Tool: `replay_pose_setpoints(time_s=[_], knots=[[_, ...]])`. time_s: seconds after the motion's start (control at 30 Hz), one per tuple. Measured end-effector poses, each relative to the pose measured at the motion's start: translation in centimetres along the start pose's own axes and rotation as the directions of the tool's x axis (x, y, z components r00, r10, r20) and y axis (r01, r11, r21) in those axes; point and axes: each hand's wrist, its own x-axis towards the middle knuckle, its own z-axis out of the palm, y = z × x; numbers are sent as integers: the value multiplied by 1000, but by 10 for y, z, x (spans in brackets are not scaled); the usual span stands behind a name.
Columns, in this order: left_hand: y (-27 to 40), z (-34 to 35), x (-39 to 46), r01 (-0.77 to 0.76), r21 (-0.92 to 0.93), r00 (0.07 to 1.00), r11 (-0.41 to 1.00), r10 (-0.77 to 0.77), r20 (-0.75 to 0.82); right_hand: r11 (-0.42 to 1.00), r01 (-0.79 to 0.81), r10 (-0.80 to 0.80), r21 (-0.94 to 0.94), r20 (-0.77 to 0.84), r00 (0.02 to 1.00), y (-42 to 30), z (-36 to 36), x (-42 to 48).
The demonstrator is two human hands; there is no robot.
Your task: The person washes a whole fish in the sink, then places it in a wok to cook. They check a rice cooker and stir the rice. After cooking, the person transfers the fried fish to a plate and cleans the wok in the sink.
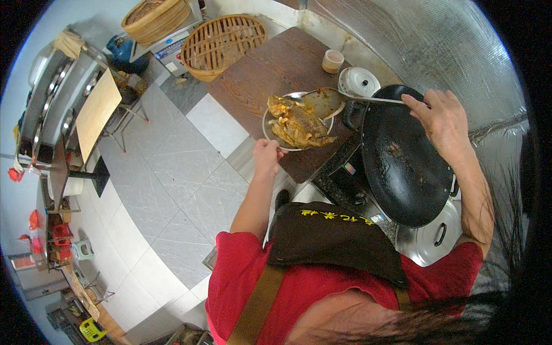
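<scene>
My left hand (268, 155) grips the near-left rim of a round plate (264, 125) at the edge of a dark wood table. On the plate lies a browned whole fish (304, 123) with bits of sauce and garnish. My right hand (444, 120) holds the thin handle of a metal wok spatula (325, 102). Its broad, sauce-stained blade is over the far right part of the plate, beside the fish; whether it touches the fish I cannot tell. Below my right hand, a black wok (401, 168) sits tilted on a stove, its inside oily with a few brown scraps.
The dark wood table (258, 73) also bears a small tub (333, 61) and a lidded metal pot (359, 82). A large metal lid (433, 237) lies near the wok. Foil sheeting (431, 51) lines the wall. Bamboo steamers (224, 45) stand beyond; tiled floor (185, 185) spreads left.
</scene>
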Motion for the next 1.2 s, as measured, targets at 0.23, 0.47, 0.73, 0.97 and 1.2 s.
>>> replay_pose_setpoints(time_s=[0.23,0.47,0.73,0.97,1.2], knots=[[-9,-9,13,88,-14,992,996,-86,94,999,45,-45,-15,52,998,-5,18,6],[-30,-14,31,-28,58,1000,998,28,-3,996,90,-91,9,48,995,-11,33,13],[-32,-17,37,-177,149,983,973,182,-22,992,103,-107,75,51,993,-17,60,7],[-26,-16,36,-217,165,976,962,220,4,988,137,-143,78,82,986,-23,62,8],[-20,-11,33,-205,139,979,969,205,16,983,107,-126,151,126,984,-22,51,9]])
